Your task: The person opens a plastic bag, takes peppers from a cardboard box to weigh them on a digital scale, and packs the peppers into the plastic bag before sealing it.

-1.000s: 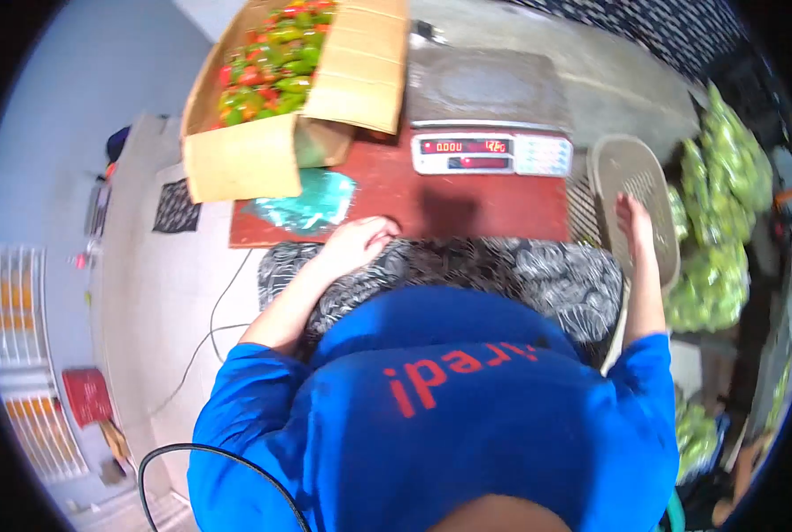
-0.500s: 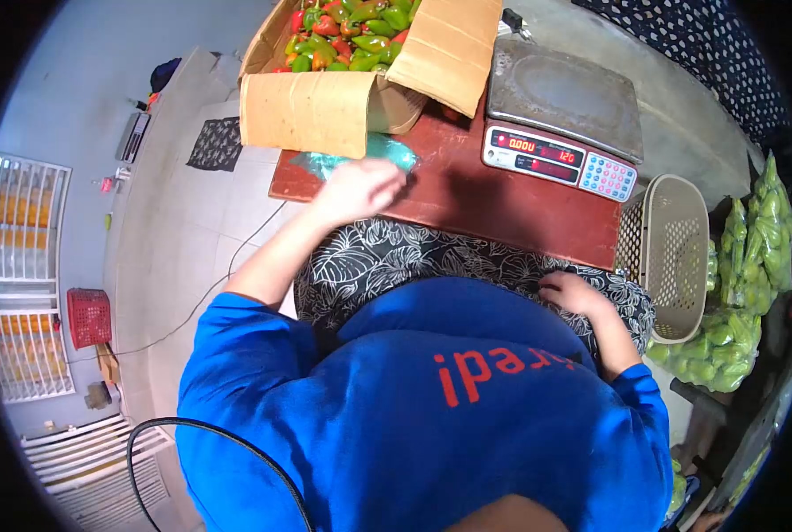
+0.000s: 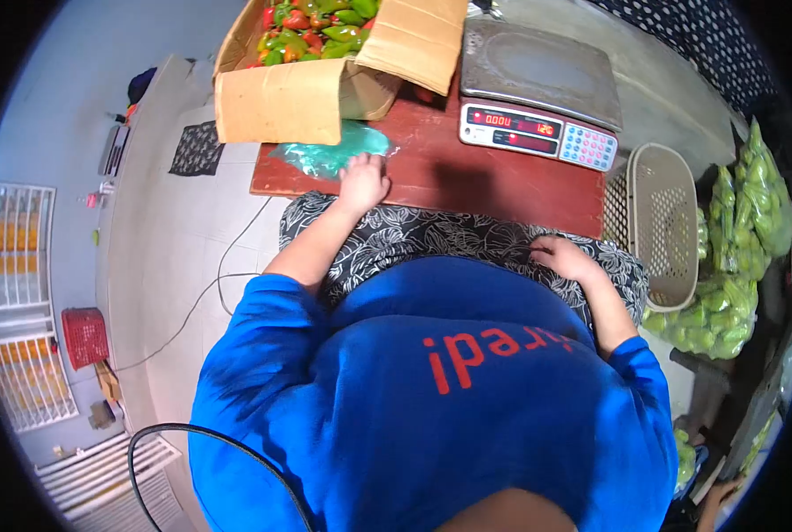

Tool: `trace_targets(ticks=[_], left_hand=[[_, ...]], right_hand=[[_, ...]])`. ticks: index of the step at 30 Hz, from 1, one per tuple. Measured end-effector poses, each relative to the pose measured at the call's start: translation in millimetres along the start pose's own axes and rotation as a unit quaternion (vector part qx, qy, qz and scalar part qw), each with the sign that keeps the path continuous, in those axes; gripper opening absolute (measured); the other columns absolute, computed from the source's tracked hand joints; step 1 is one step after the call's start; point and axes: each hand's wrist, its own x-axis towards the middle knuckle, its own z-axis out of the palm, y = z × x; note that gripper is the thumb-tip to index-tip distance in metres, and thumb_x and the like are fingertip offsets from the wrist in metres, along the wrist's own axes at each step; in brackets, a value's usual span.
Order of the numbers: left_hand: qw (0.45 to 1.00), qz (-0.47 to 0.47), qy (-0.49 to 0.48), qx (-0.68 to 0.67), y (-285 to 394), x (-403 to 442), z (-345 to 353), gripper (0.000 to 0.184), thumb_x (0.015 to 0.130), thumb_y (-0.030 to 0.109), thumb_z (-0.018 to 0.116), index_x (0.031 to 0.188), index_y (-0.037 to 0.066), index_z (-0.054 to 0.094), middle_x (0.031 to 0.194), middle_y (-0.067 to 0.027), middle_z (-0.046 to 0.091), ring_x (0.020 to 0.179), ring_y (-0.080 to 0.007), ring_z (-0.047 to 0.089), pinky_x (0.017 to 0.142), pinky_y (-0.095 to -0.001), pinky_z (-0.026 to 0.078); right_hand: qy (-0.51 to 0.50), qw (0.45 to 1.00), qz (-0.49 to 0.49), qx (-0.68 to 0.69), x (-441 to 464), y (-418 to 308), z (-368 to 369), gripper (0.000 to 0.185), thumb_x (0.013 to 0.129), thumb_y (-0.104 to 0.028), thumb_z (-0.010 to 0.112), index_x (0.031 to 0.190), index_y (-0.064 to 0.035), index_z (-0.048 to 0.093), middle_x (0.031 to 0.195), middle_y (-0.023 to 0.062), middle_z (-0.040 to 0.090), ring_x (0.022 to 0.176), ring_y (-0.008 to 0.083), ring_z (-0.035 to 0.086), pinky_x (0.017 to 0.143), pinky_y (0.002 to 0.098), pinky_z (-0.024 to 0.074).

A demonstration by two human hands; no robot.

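Note:
My left hand (image 3: 365,183) lies at the near edge of a red wooden board, fingers stretched onto the edge of a green plastic bag (image 3: 323,152). It does not grip the bag. Resting on the black-and-white patterned cloth (image 3: 440,226) over my lap is my right hand (image 3: 562,257), fingers loosely laid and holding nothing. Beyond the bag stands an open cardboard box (image 3: 276,105) full of red and green peppers (image 3: 312,31). To its right sits a digital scale (image 3: 538,80) with a bare metal pan and lit red digits.
The red board (image 3: 502,182) spans the space before me. A beige plastic basket (image 3: 664,226) stands at its right, beside bags of green vegetables (image 3: 724,310). At the far left are a red basket (image 3: 85,339) and a cable (image 3: 179,328) on the floor.
My left hand has come down onto the board by the green bag, its fingers going from curled to stretched. My right hand stays on my lap. The view has shifted slightly.

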Motion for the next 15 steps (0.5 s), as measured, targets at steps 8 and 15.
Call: trace_targets(ticks=[8, 15], left_hand=[[0.993, -0.064, -0.041, 0.088, -14.1, 8.5, 32.1, 0.046, 0.085, 0.013, 0.05, 0.129, 0.003, 0.042, 0.119, -0.0226, 0.047, 0.109, -0.0369, 0.051, 0.083, -0.0482, 0.049], [0.985, 0.115, -0.004, 0.13, 0.6, 7.2, 16.1, 0.017, 0.083, 0.004, 0.048, 0.099, 0.004, 0.053, 0.089, -0.0147, 0.063, 0.082, -0.0302, 0.065, 0.067, -0.0387, 0.056]], right_hand=[[0.005, 1.0, 0.003, -0.03, -0.1, -2.7, 1.8, 0.025, 0.085, -0.023, 0.06, 0.101, -0.0041, 0.063, 0.095, 0.0174, 0.065, 0.091, 0.0338, 0.062, 0.08, 0.0393, 0.0484], [0.009, 0.998, -0.005, -0.058, 2.3, 1.0, 7.1, 0.026, 0.085, -0.025, 0.06, 0.1, -0.0051, 0.063, 0.095, 0.0169, 0.064, 0.092, 0.0336, 0.061, 0.08, 0.0404, 0.0481]])
